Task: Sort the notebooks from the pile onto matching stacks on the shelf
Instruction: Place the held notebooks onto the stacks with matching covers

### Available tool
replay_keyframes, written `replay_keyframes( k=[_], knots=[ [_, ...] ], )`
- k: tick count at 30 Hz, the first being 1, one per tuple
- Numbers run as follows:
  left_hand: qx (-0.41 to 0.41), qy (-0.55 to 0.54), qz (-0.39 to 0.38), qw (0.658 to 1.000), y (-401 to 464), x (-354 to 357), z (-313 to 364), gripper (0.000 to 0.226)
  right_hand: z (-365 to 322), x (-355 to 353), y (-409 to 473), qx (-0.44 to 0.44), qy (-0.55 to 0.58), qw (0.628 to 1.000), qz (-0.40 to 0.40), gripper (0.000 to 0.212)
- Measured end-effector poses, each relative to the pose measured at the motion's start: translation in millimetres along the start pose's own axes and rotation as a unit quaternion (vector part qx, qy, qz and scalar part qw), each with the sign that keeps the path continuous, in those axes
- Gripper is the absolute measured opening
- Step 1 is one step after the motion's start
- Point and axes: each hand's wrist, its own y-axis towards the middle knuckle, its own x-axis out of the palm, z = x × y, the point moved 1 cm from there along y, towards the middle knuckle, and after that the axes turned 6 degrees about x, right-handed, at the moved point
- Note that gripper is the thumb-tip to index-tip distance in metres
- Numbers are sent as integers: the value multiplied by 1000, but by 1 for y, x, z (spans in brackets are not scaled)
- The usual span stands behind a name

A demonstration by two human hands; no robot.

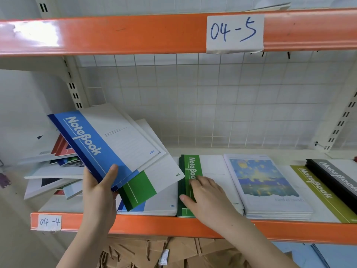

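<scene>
The left hand (100, 188) grips a fanned bunch of notebooks (116, 144), blue one on top, tilted above the shelf (173, 227). The right hand (206, 198) lies flat, fingers straight, on the green stack (190, 167). Right of it sit a painted-cover stack (264, 182), an olive stack (316, 192) and a black stack (336, 176). The loose pile (54, 171) lies at the left.

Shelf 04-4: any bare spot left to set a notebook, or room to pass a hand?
Bare shelf only along the back, between the grid wall and the stacks. The front is packed: blue stack, green stack, painted stack, olive stack, black stack. The pile crowds the left end.
</scene>
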Motion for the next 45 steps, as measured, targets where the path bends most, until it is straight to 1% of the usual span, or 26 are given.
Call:
replay_keyframes(
  k=[1,3,4,6,10,13,16,19,23,26,29,33,35,37,38,39,41,43,45],
  knots=[
    [1,0,0,1000,1,-1,1,37,-2,-3,1,-43,23,999,-22,61],
    [4,1,-2,1000,1,-3,2,42,-2,-9,2,-106,58,988,-99,67],
    [6,3,-2,1000,2,-4,3,43,0,-11,2,-119,64,982,-131,70],
    [8,4,0,1000,1,-6,4,41,4,-13,3,-129,61,978,-155,73],
    [6,2,0,1000,0,-8,2,35,7,-9,4,-130,86,980,-126,70],
    [1,-4,4,1000,-1,-8,1,34,7,-4,5,-110,99,984,-103,68],
    [-4,-7,5,1000,-1,-8,1,32,5,-3,4,-107,95,985,-100,66],
    [-4,-10,6,1000,-2,-8,1,32,-2,-4,2,-108,97,985,-89,59],
    [-6,-10,5,1000,-2,-7,0,31,-16,7,-1,-85,49,995,15,56],
    [-7,-13,7,1000,-4,-6,0,32,-20,20,0,-59,36,996,55,55],
    [-6,-16,3,1000,-4,-6,0,34,-19,23,1,-54,50,995,66,51],
    [-6,-16,1,1000,-5,-6,1,33,-20,22,1,-61,109,989,80,49],
    [-7,-15,2,1000,-5,-6,2,33,-20,22,0,-65,121,988,73,47],
    [-9,-18,3,1000,-5,-7,2,33,-17,19,0,-61,148,985,60,35],
    [-11,-20,3,1000,-5,-7,3,32,-15,15,0,-47,180,981,52,27],
    [-15,-23,2,1000,-5,-7,3,32,-12,8,1,-23,230,972,46,23],
    [-24,-28,-8,999,-5,-8,3,30,-4,-4,4,44,350,935,38,26],
    [-34,-27,-35,998,-7,-7,2,29,2,-15,6,78,473,878,13,23],
    [-50,-24,-69,996,-11,-3,0,28,0,-21,3,67,582,808,-66,26]
  ],
)
